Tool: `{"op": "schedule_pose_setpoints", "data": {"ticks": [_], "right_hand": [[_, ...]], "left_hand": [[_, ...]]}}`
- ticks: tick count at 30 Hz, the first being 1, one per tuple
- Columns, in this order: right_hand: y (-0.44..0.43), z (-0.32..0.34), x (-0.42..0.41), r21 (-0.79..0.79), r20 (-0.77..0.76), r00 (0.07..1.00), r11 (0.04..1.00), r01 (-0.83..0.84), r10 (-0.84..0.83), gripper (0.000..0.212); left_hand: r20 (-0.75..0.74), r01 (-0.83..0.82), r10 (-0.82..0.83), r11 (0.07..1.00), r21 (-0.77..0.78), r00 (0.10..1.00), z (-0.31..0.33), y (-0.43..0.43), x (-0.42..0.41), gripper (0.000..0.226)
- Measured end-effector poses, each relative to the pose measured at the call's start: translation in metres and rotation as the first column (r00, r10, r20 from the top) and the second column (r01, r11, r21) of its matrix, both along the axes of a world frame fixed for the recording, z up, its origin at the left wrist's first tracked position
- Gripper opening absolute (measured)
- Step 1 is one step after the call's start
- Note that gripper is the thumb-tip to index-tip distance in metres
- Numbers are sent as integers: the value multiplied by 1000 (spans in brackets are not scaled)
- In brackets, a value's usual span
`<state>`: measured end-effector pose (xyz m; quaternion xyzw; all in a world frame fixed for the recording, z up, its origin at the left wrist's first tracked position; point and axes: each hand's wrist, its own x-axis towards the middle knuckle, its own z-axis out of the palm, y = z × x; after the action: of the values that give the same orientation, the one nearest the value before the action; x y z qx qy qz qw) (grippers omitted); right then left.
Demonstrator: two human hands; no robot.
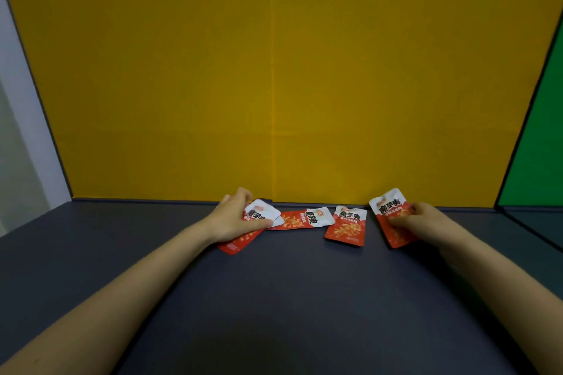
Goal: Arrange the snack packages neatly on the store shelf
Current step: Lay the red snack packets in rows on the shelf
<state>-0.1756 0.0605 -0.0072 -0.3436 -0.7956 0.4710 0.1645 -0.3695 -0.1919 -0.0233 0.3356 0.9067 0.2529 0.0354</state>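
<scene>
Snack packages (346, 228): red-white pouches, black lettering.

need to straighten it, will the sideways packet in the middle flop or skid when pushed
The sideways packet lies thin and flat, so probably light and floppy. Glossy film on the smooth dark shelf suggests it would slide easily; lying flat, it seems unlikely to tip.
</scene>
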Motion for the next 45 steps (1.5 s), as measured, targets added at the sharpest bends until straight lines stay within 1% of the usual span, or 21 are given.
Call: {"op": "schedule_pose_setpoints", "data": {"ticks": [2, 4, 6, 8, 10, 12, 15, 16, 18, 20, 21, 24, 26, 28, 30, 32, 34, 37, 39, 41, 45], "right_hand": [[-5, -1, -3, 11, -10, 1000, 1000, -3, 3, 25], [-8, -2, -6, 28, -20, 1000, 1000, 12, -12, 39], [-10, -2, -7, 33, -39, 999, 999, 27, -26, 44], [-11, -3, -7, 35, -51, 998, 999, 33, -31, 42], [-12, -4, -7, 36, -44, 999, 999, 32, -31, 43], [-13, -4, -6, 27, -45, 998, 999, 33, -32, 44], [-14, -4, -7, 8, -71, 997, 999, 40, -39, 44], [-16, -3, -7, -3, -79, 996, 999, 42, -42, 43], [-19, -3, -7, -29, -95, 994, 999, 41, -44, 39], [-21, -2, -7, -36, -120, 992, 998, 44, -48, 22], [-22, -2, -7, -34, -139, 989, 998, 48, -52, 14], [-21, -3, -7, -45, -170, 984, 998, 50, -57, 24], [-20, -3, -6, -41, -171, 983, 998, 55, -61, 27], [-19, -4, -6, -37, -165, 984, 997, 63, -68, 24], [-18, -5, -6, -28, -156, 985, 997, 71, -75, 29], [-17, -5, -7, -27, -148, 986, 997, 74, -78, 36], [-15, -7, -7, -30, -147, 986, 997, 76, -80, 37], [-11, -7, -9, -69, -158, 984, 995, 74, -84, 35], [-14, -7, -9, -124, -183, 980, 991, 49, -72, 25], [-19, -8, -13, -160, -201, 978, 987, 28, -60, 6], [-31, -15, -30, -61, -151, 985, 996, 70, -78, 7]], "left_hand": [[27, -13, 13, 1000, 13, 1000, 1, -1, 3, 84], [47, -50, 50, 999, 1, 998, 4, -3, 5, 88], [48, -80, 82, 995, -52, 995, 9, -3, 6, 79], [42, -91, 96, 990, -109, 995, 14, -5, 8, 68], [86, -71, 81, 991, -116, 993, 17, -9, 8, 61], [161, -23, 29, 999, -38, 987, 20, -14, 11, 49], [295, -3, -79, 964, 267, 952, 27, -9, 20, 20], [325, -11, -110, 937, 348, 940, 30, -2, 24, 16], [333, 4, -145, 920, 392, 932, 30, 16, 31, 15], [277, 46, -149, 936, 349, 949, 24, 34, 34, 23], [228, 56, -127, 955, 292, 965, 18, 43, 33, 28], [14, 27, -27, 1000, 1, 1000, 4, 63, 30, 46], [-21, -18, 17, 999, -44, 1000, 3, 69, 31, 59], [69, -73, 73, 997, 2, 995, 6, 71, 32, 72], [175, -125, 117, 992, 33, 978, 10, 70, 34, 79], [218, -145, 136, 989, 29, 966, 12, 70, 34, 69], [291, -152, 123, 985, 81, 949, 11, 68, 33, 57], [494, -172, 3, 939, 298, 870, 12, 67, 35, 30], [589, -194, -96, 891, 410, 802, 17, 71, 43, 21], [621, -202, -140, 871, 447, 771, 20, 78, 51, 18], [622, -189, -191, 850, 492, 759, 18, 92, 59, 13]]}}
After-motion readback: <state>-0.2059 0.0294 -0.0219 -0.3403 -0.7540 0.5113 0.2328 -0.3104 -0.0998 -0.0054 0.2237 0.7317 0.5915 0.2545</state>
